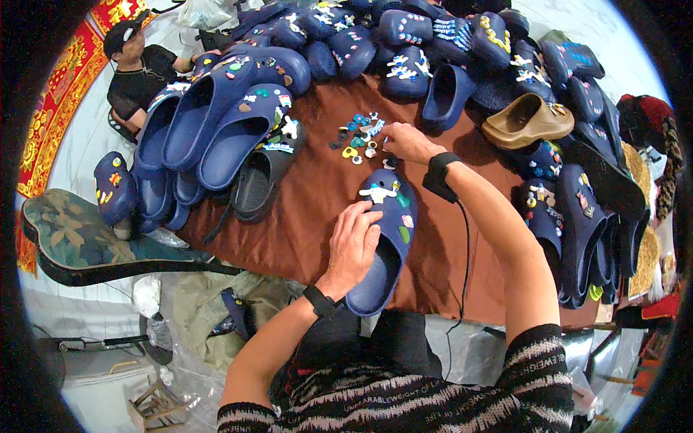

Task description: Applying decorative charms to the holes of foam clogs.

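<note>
A navy blue clog (382, 270) lies on the brown cloth in front of me, its toe pointing away. White, pink and green shoe charms sit on its upper. My left hand (352, 249) grips the clog's left side, with the fingertips over the upper below the white charm. Just beyond the toe is a loose pile of small charms (351, 137) in blue, black, yellow and white. My right hand (411, 144) is at the pile's right edge, its fingers bent together in a pinch. Whatever is between those fingertips is hidden.
Navy clogs with charms (231, 137) are heaped at the left, with more along the far edge and right side. A tan clog (530, 123) rests at the right. A camouflage-covered seat (101, 231) stands left of the brown cloth (462, 260). Another person (141, 72) sits at the far left.
</note>
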Demonstrator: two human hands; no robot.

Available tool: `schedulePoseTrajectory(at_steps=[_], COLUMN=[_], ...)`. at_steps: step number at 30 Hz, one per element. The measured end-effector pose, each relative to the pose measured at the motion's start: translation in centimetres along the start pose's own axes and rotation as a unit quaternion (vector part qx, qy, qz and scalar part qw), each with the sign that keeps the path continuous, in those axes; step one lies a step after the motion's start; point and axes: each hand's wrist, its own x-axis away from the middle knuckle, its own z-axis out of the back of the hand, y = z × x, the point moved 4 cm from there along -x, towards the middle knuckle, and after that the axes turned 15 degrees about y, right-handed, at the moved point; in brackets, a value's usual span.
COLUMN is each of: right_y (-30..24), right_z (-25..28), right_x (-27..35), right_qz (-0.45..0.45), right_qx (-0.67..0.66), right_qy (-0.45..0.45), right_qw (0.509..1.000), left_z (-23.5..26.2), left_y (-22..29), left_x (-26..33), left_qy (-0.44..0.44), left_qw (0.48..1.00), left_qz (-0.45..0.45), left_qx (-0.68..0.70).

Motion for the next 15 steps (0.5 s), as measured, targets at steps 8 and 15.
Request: schedulePoseTrajectory(at_steps=[8, 15], right_y=[-0.5, 0.7], right_z=[-2.5, -2.9], right_x=[-2.0, -1.2], right_qz=[-0.003, 0.007], right_qx=[0.053, 0.035], right_qy=[-0.059, -0.028], right_qw=[0.997, 0.999], left_z=[0.4, 0.5], left_y=[0.2, 0.3], left_x=[-0.3, 0.1], left_qy=[0.003, 0.002], left_qw=[1.0, 1.0], left_qz=[0.011, 0.011], left_qx=[0.01, 0.026])
